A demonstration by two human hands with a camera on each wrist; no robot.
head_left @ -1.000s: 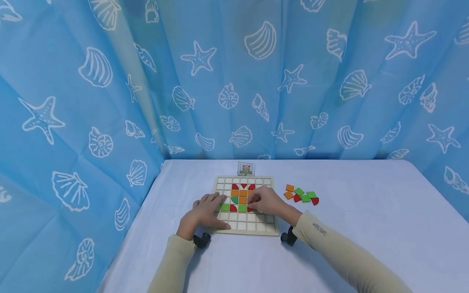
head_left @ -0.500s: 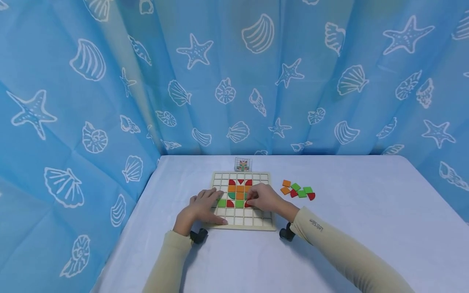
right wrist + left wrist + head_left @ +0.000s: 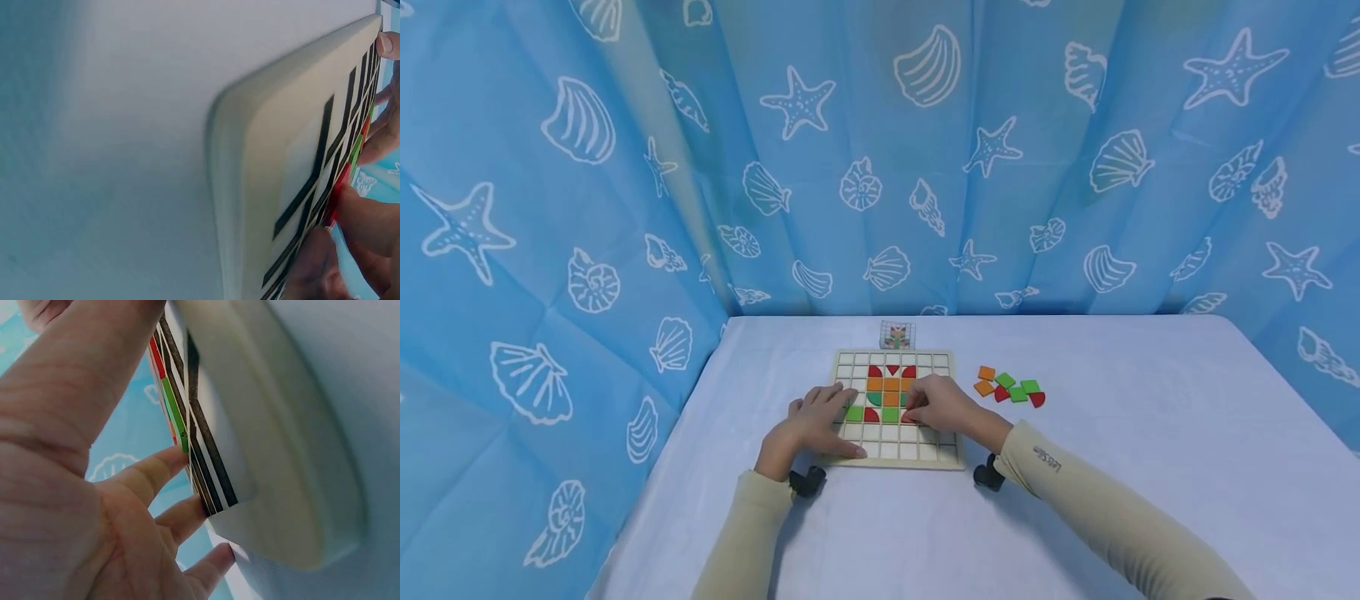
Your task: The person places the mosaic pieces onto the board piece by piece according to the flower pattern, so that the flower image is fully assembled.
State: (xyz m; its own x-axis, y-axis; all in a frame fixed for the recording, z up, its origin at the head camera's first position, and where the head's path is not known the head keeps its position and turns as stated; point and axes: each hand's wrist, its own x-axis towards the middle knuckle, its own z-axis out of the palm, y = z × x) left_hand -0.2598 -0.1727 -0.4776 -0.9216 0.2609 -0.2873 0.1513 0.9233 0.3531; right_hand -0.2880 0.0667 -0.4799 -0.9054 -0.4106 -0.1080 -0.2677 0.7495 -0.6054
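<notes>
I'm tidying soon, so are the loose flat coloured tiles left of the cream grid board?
No, the loose flat orange, green and red tiles lie on the white cloth to the right of the cream grid board.

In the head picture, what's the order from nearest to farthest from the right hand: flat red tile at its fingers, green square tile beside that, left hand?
From the right hand:
1. Flat red tile, touching it.
2. Green square tile, just left of the red one.
3. Left hand, farthest, at the beige grid board's left side.
</notes>
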